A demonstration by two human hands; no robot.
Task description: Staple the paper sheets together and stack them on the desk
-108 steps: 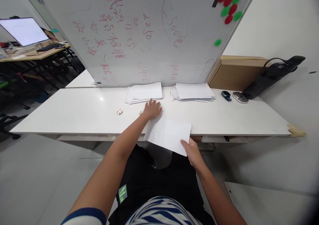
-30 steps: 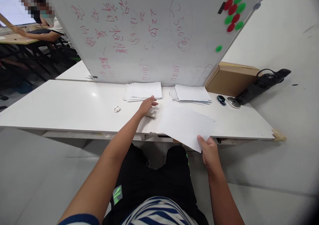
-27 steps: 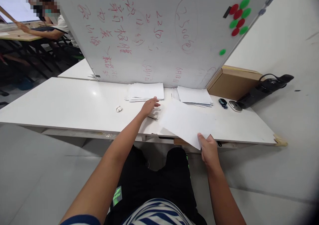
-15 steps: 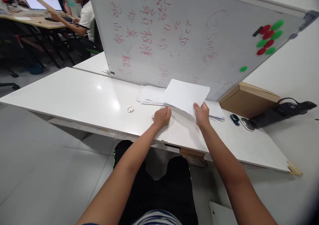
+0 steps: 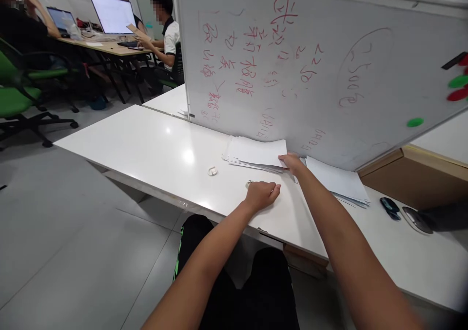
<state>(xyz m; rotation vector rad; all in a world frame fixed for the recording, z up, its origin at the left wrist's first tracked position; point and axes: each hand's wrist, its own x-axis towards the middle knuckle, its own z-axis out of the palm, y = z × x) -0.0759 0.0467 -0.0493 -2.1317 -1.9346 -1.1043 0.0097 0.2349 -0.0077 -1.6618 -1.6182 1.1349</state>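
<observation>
My right hand (image 5: 290, 162) reaches out to the near right corner of the left stack of white paper (image 5: 254, 152) and pinches the top sheet, which lies flat on the stack. My left hand (image 5: 262, 193) rests on the white table (image 5: 146, 145) just in front of that stack. Its fingers are curled over a small grey thing (image 5: 249, 184) that barely shows. A second paper stack (image 5: 338, 181) lies to the right, partly behind my right forearm.
A whiteboard (image 5: 310, 62) with red writing and magnets stands along the table's far edge. A small white object (image 5: 212, 171) lies left of my hand. A cardboard box (image 5: 420, 179), a dark key fob (image 5: 389, 208) and a mouse (image 5: 417, 219) sit right. People work at desks at the back left.
My right hand carried the loose sheet from the table's near edge up and left, and laid it on the left stack. My view swung left. The left hand stayed by the small thing.
</observation>
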